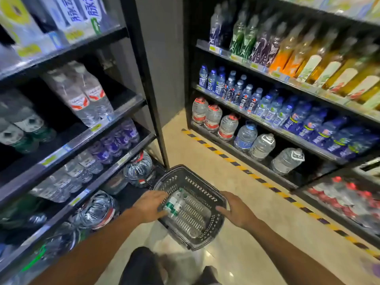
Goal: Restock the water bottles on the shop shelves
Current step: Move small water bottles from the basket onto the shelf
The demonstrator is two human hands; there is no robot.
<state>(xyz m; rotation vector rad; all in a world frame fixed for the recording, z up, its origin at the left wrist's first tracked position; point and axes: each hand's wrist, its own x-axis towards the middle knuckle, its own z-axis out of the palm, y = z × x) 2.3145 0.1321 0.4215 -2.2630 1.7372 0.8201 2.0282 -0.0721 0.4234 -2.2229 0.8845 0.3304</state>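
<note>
Much of the scene is smeared by motion: the labels on the left shelves (86, 128) cannot be read, and the bottles at the far left edge are little more than grey and green shapes. The right shelves (267, 128) run out of the picture at the right, where red-capped bottles in the lowest corner blur together. Both forearms are cut off at the bottom edge, and the dark shapes between them are too blurred to name.

A dark plastic basket (207, 192) sits on the pale floor (257, 212) between the 2 shelf units. Inside it, against the left wall, lie water bottles (174, 204) with green-and-white labels; how many there are cannot be told, perhaps 2, since they overlap. Their long axis runs from lower left to upper right, caps toward the basket's far end.

The left hand (150, 206) reaches over the basket's left rim, fingers curled round the bottles. The right hand (236, 210) rests on the right rim, fingers fairly straight and spread; whether it actually clasps the rim cannot be told.
</note>
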